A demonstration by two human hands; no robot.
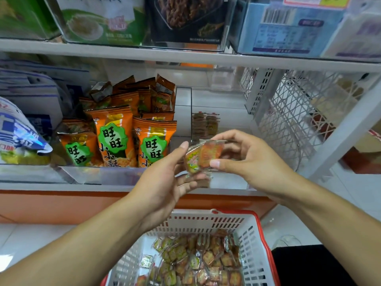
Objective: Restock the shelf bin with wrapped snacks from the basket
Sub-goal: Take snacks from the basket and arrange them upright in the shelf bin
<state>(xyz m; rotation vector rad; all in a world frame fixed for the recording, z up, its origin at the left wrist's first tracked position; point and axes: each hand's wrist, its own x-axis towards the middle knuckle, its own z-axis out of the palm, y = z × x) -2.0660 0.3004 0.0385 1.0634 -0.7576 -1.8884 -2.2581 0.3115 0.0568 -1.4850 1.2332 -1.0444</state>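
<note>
Both hands hold small clear-wrapped snacks in front of the shelf. My left hand (173, 178) grips a snack with a green and pink label (192, 161). My right hand (243, 159) pinches an orange-red wrapped snack (210, 154) beside it, and the two wrappers overlap. Behind them stands a clear shelf bin (228, 182) with a short row of the same snacks (205, 125) at its back. Below, a white basket with a red rim (253, 240) holds several wrapped snacks (202, 259).
Left of the bin, another clear bin is packed with orange snack bags (115, 139). Blue and white bags (22, 133) lie further left. A white lattice shelf end panel (292, 118) stands at the right. The upper shelf (185, 56) carries boxed goods.
</note>
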